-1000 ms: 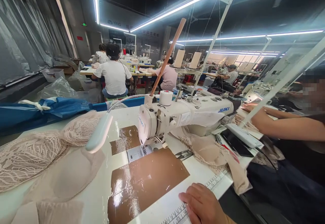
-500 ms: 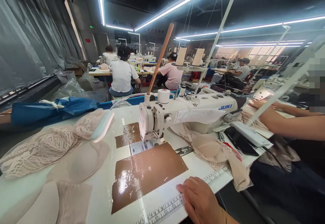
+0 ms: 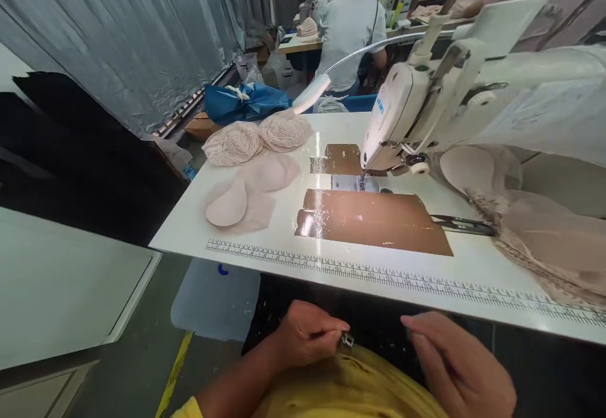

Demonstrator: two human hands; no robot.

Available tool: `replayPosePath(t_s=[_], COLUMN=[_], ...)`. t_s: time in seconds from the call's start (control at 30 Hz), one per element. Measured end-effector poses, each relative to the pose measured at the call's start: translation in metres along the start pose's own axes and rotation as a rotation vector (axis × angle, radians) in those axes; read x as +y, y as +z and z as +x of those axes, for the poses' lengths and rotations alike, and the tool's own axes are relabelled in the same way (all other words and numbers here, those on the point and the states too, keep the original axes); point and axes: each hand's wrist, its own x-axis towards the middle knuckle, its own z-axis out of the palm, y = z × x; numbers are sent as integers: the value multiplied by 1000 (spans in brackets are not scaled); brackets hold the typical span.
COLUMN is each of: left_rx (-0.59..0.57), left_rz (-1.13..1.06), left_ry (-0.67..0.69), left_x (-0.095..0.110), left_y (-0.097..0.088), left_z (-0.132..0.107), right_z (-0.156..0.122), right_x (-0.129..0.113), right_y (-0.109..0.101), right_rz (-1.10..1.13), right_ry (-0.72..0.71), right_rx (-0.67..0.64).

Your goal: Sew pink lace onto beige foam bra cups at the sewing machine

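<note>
Over my lap, below the table's front edge, my left hand [image 3: 315, 336] pinches a small shiny metal part [image 3: 347, 340] between thumb and forefinger. To its right, apart from it, my right hand [image 3: 461, 361] is closed, thumb and forefinger together; whatever they may hold is too small to make out. Beyond the hands is the white sewing table [image 3: 284, 250] with a printed ruler along its front edge. The sewing machine [image 3: 392, 115] stands over it, its needle above a metal plate [image 3: 350, 182]. Brown sheets [image 3: 369, 219] cover the tabletop around that plate.
Lace cups [image 3: 237, 142] and plain beige cup pieces [image 3: 227, 203] lie at the table's left. Thread snips [image 3: 464, 224] rest beside beige bra pieces [image 3: 549, 228] on the right. A lamp [image 3: 311, 93] reaches over the back. Another person [image 3: 350, 39] sits beyond.
The view has swung left and down. My right hand has left the table's ruler edge and is now over my lap. My left hand has come into view with the metal part.
</note>
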Motion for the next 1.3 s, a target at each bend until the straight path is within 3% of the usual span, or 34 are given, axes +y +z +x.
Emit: replayPosePath(t_s=[0.07,0.13,0.2,0.3,0.43,0.53,0.67,0.87,0.97,1.07,1.2,1.3], left_rx=[65,108,117,117,44,-78,-180,-325,-292,-236,-274,-316], left_rz=[107,179,250,348,313,249,372,459,399,528,895,961], left_ry=[152,245,303,340,313,278,299,433,389,283,105,70], left_x=[13,19,20,20,34,51,69,90,92,80,62,69], left_y=[1,3,8,15,19,17,16,19,20,24,29,28], left_z=[6,7,6,7,24,47,81,126,142,156,168,174], right_z=[-18,-28,-31,-26,-12,4,25,45,54,66,79,83], right_x=[-14,-26,-34,-40,-36,-27,-16,3,16,34,64,81], right_y=[13,25,33,33,21,7,-15,-26,-33,-50,-71,-74], right_rz=[161,395,669,876,914,955,841,842,801,553,92,-21], right_ry=[94,283,476,652,717,622,466,484,490,390,103,-40], right_rx=[-183,-342,-416,-432,-360,-344,-384,-252,-129,12,164,180])
